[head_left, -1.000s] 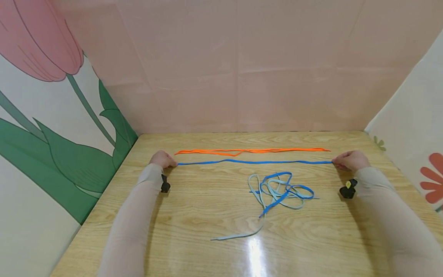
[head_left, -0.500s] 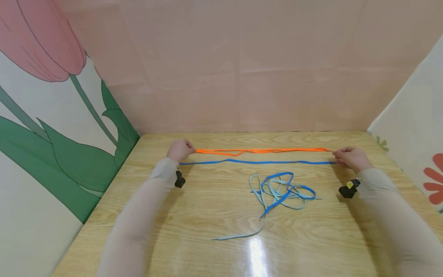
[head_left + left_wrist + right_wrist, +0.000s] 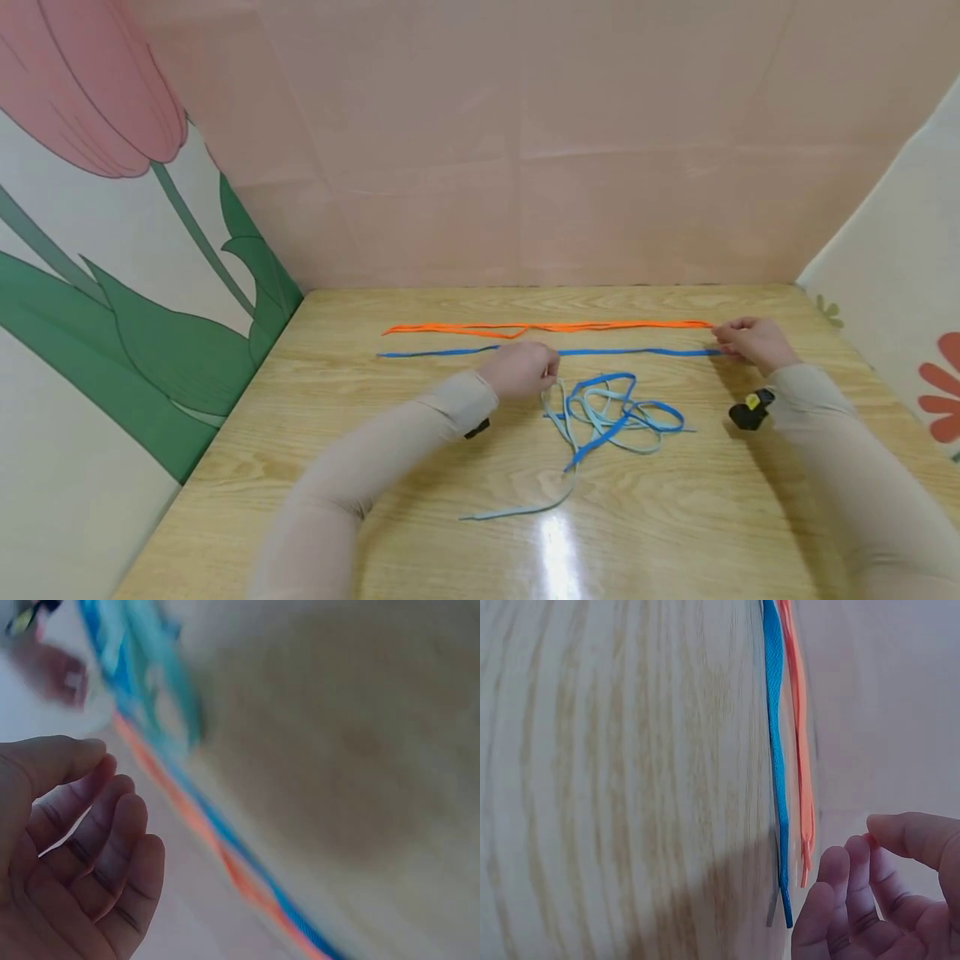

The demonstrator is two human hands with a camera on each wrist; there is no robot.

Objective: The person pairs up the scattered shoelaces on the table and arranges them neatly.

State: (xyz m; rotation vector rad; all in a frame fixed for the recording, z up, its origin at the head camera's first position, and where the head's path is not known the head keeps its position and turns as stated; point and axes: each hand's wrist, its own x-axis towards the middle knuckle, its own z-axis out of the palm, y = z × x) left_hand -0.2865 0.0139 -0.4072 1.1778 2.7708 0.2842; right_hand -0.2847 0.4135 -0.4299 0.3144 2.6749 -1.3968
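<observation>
An orange shoelace (image 3: 600, 326), doubled along its length, lies stretched across the far part of the table. Parallel and nearer is a straight blue shoelace (image 3: 622, 352). My left hand (image 3: 521, 368) hovers over the blue lace's middle, by the left side of a tangle of a pale blue shoelace (image 3: 517, 511) and another blue shoelace (image 3: 600, 437). Its fingers (image 3: 131, 840) are loosely bent and hold nothing in the left wrist view. My right hand (image 3: 757, 343) is beside the right ends of the straight laces, thumb tip near the index finger, with nothing visible between them.
The wooden table (image 3: 405, 467) ends at a pink-covered wall (image 3: 517, 167) behind the orange lace. Flower-printed panels (image 3: 247, 333) stand along the sides. A small black camera (image 3: 750, 411) sits at the right wrist.
My left hand left the blue lace's left end, passed over the orange lace's left end, then swung right to the tangle. My right hand has shifted slightly away from the blue lace's end.
</observation>
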